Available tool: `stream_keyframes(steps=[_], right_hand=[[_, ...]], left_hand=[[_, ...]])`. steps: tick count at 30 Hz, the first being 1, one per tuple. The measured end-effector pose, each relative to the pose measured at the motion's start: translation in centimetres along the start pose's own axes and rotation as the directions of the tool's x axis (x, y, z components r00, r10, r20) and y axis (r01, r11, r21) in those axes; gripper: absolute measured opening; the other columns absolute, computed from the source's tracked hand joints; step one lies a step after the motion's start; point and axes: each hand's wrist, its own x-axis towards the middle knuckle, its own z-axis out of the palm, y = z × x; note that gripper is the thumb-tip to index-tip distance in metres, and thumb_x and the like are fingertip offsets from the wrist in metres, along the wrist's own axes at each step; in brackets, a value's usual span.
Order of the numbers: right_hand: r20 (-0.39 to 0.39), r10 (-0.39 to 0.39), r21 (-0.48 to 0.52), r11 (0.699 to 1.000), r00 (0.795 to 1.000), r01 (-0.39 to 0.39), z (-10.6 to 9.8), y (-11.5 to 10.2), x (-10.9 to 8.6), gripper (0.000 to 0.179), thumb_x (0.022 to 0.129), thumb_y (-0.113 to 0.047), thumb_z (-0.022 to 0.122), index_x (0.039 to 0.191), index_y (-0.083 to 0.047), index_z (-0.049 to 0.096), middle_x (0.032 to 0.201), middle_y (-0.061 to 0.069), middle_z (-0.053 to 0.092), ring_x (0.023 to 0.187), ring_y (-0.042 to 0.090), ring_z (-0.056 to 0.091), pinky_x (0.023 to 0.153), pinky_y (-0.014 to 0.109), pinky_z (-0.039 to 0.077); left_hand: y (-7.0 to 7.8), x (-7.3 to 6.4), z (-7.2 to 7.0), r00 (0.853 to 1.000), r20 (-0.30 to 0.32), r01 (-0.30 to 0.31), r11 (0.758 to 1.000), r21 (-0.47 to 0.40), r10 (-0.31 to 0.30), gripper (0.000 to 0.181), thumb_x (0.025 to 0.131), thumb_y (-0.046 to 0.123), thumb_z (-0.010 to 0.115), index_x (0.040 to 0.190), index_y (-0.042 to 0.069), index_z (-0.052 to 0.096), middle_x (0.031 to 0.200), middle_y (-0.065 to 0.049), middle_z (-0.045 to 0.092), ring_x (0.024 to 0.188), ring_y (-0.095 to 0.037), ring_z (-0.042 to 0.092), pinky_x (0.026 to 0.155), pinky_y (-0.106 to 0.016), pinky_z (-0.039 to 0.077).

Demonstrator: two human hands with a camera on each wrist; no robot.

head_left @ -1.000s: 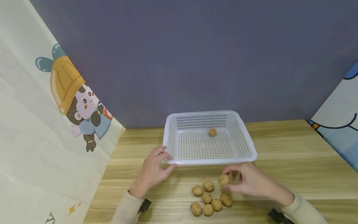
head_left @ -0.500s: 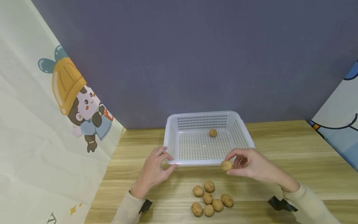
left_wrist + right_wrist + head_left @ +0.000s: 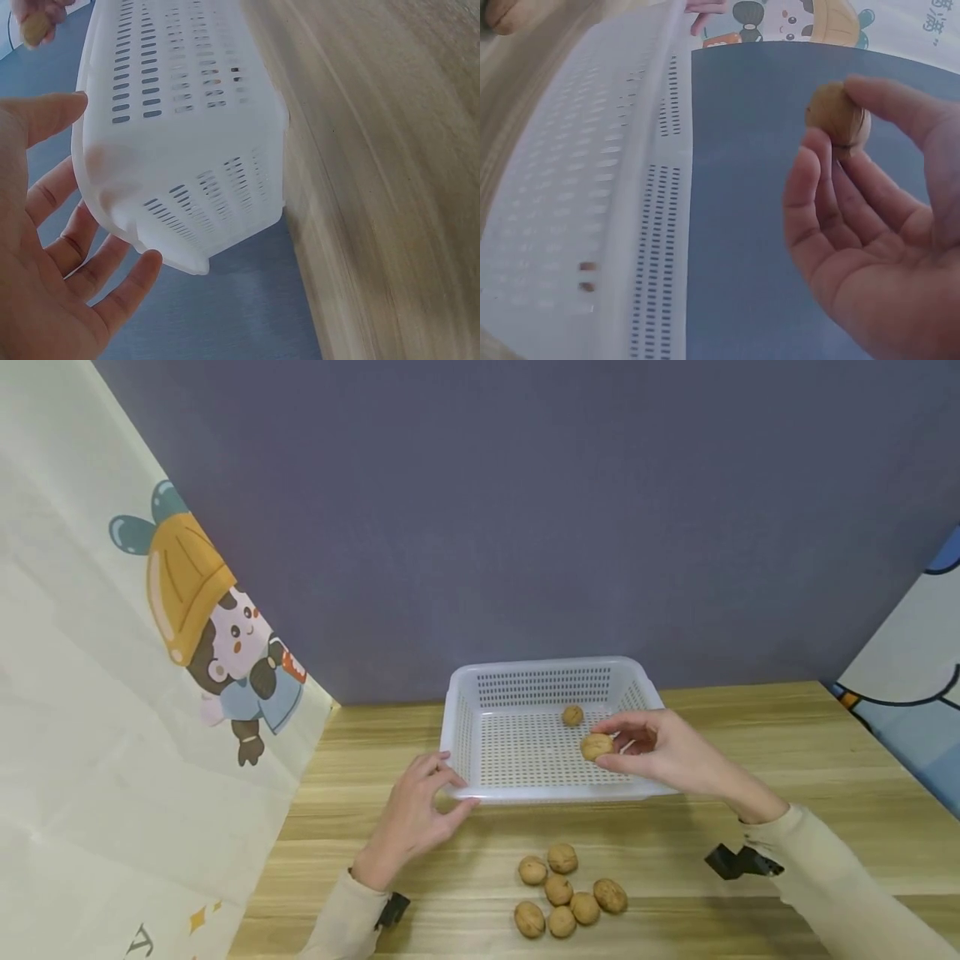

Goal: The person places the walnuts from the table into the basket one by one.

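A walnut (image 3: pixel 597 747) is pinched between the thumb and fingertips of my right hand (image 3: pixel 660 752), over the right part of a white plastic basket (image 3: pixel 480 794). The right wrist view shows this held walnut (image 3: pixel 835 116) above the basket's rim. Inside the basket, towards the back, lies another walnut (image 3: pixel 573 716). My left hand (image 3: pixel 411 814) holds the basket's near left corner, its fingers over the rim and its thumb at the outer side. From the left wrist, that corner (image 3: pixel 112 172) appears between thumb and fingers. Several loose walnuts (image 3: pixel 558 890) lie in a group in front of the basket.
The basket stands on a wooden table (image 3: pixel 360 735), close to a dark grey-blue upright panel (image 3: pixel 525 527) behind. A pale sheet with a cartoon figure (image 3: pixel 225 610) borders the left side, and another printed sheet (image 3: pixel 907 668) the right.
My right hand has lifted a walnut from beside the group and carried it forward, over the rim, to above the basket's inside. The left hand has stayed at the corner.
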Motion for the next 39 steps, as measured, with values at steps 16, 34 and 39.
stream_keyframes(steps=[16, 34, 39], right_hand=[[-0.076, 0.150, 0.056, 0.988, 0.986, -0.146, -0.7, -1.4, 6.7, 0.049, 0.097, -0.043, 0.077, 0.137, -0.016, 0.066, 0.129, 0.009, 0.072, 0.109, 0.021, 0.069, 0.089, 0.033, 0.061], [-0.136, 0.249, 0.238, 0.948, 0.959, -0.212, -0.1, 0.6, 12.7, 0.062, 0.096, -0.046, 0.077, 0.147, -0.016, 0.059, 0.145, 0.008, 0.064, 0.129, 0.029, 0.062, 0.095, 0.035, 0.060], [-0.137, 0.290, 0.327, 0.916, 0.947, -0.233, 0.4, 1.7, 14.2, 0.064, 0.099, -0.041, 0.076, 0.152, -0.011, 0.055, 0.151, 0.012, 0.060, 0.132, 0.036, 0.060, 0.098, 0.036, 0.059]], left_hand=[[-0.2, 0.1, 0.4, 1.000, 0.003, -0.021, 1.000, -0.004, 0.021, 0.026, 0.081, 0.033, 0.091, 0.092, 0.016, 0.074, 0.125, -0.013, 0.074, 0.130, -0.035, 0.064, 0.111, -0.058, 0.055], [-0.5, 0.0, 0.4, 1.000, 0.003, -0.010, 1.000, -0.005, 0.010, 0.025, 0.082, 0.033, 0.089, 0.090, 0.016, 0.073, 0.127, -0.015, 0.073, 0.131, -0.035, 0.063, 0.112, -0.059, 0.053], [-0.5, 0.0, 0.5, 1.000, 0.003, -0.012, 1.000, -0.007, 0.012, 0.024, 0.082, 0.033, 0.088, 0.091, 0.017, 0.072, 0.129, -0.014, 0.072, 0.131, -0.034, 0.062, 0.112, -0.060, 0.053]])
